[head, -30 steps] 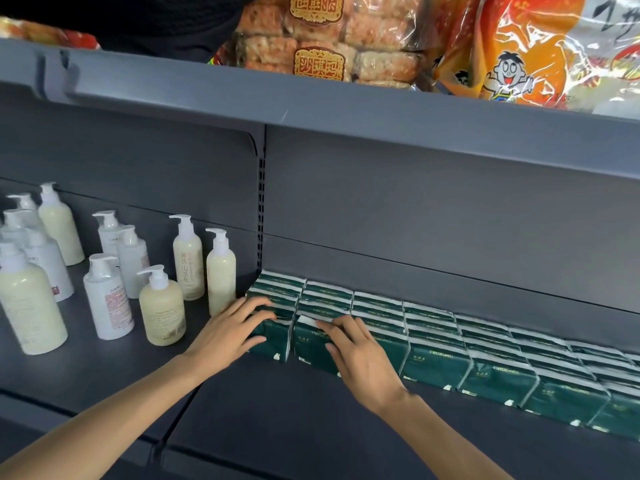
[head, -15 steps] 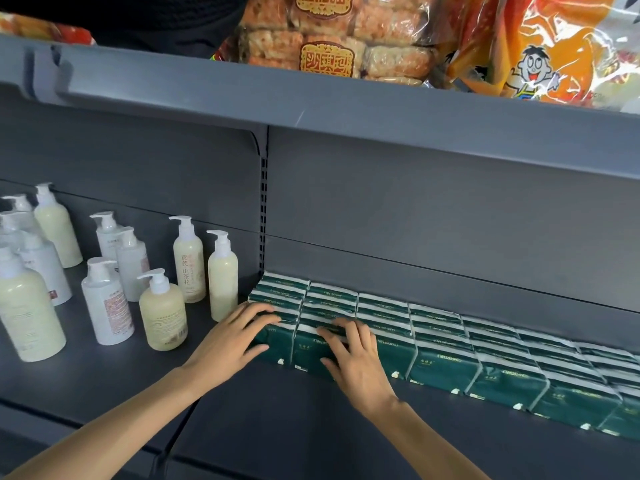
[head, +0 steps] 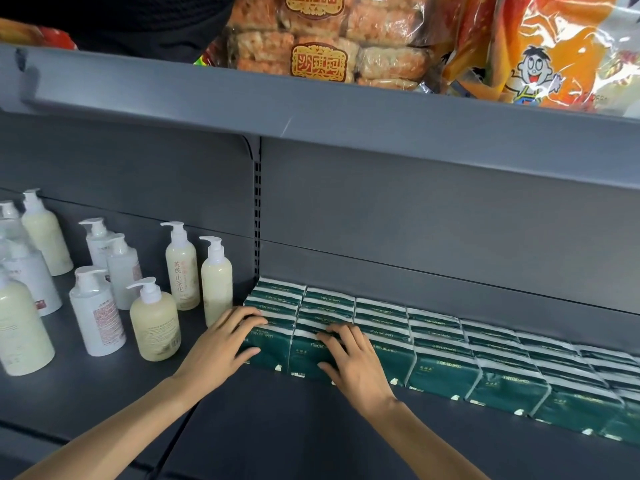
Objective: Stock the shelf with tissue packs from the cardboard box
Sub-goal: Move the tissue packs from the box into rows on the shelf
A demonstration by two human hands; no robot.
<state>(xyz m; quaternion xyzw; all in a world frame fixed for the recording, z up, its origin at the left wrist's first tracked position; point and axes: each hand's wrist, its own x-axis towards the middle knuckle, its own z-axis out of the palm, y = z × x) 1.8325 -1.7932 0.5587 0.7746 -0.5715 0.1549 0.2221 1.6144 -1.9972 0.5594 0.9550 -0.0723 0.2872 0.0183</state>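
Note:
Dark green tissue packs (head: pixel 443 367) with white edges stand in rows along the back of the grey shelf (head: pixel 311 427), running from the centre upright to the right edge. My left hand (head: pixel 221 344) lies over the front-left pack (head: pixel 268 351), fingers on its top and thumb at its front face. My right hand (head: pixel 353 358) rests flat on the pack beside it (head: pixel 306 356), fingers spread over the top edge. Neither hand is closed around a pack. The cardboard box is out of view.
Several pump bottles (head: pixel 154 322) of cream and white lotion stand on the left half of the shelf, the nearest one (head: pixel 216 282) just left of the packs. An upper shelf (head: pixel 311 109) overhangs, carrying bagged snacks (head: pixel 318 46). Bare shelf lies in front of the packs.
Both hands have stayed on the front-left packs and pressed them slightly back toward the row. The view has shifted a little.

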